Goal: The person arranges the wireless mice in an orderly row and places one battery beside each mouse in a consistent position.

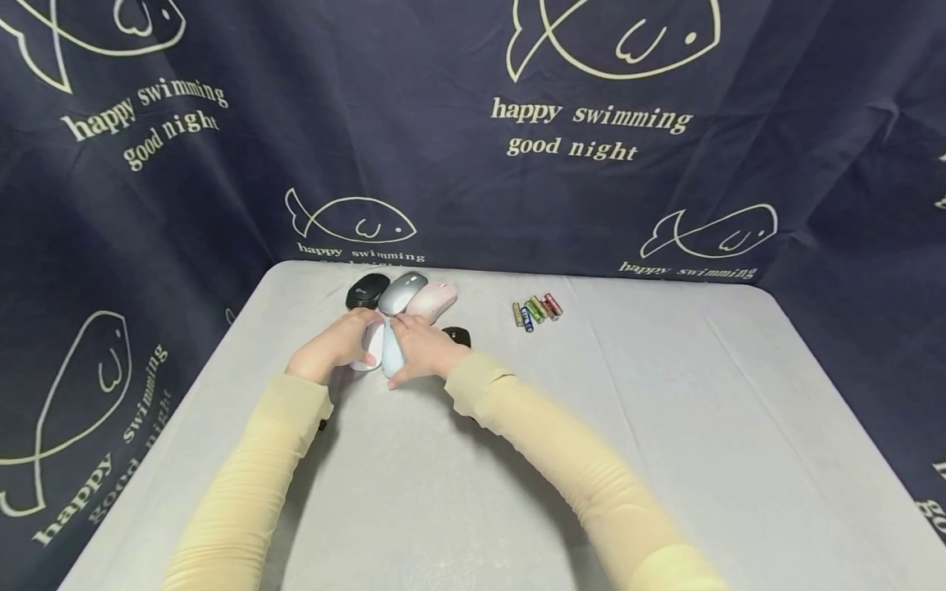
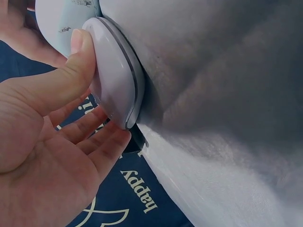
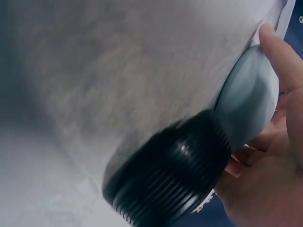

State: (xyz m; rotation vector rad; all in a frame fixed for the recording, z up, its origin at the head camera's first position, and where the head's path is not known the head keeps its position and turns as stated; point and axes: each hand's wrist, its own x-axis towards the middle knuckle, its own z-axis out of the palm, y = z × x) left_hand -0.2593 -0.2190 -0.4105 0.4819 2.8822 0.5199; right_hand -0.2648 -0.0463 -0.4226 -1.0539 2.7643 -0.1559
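Observation:
My left hand grips a white computer mouse, thumb on one side and fingers on the other. In the left wrist view this mouse shows a glossy, faintly lilac top with a grey line along its edge. Right beside it, my right hand holds a light blue mouse between thumb and fingers. The two mice sit side by side close to the table. A black mouse with ribbed sides lies by the right wrist; it looms large, partly blurred, in the right wrist view.
Behind the hands lie a black mouse, a silver mouse and a pink mouse, close together. Several small batteries in different colours lie to their right. A dark blue curtain with fish drawings hangs around the pale table.

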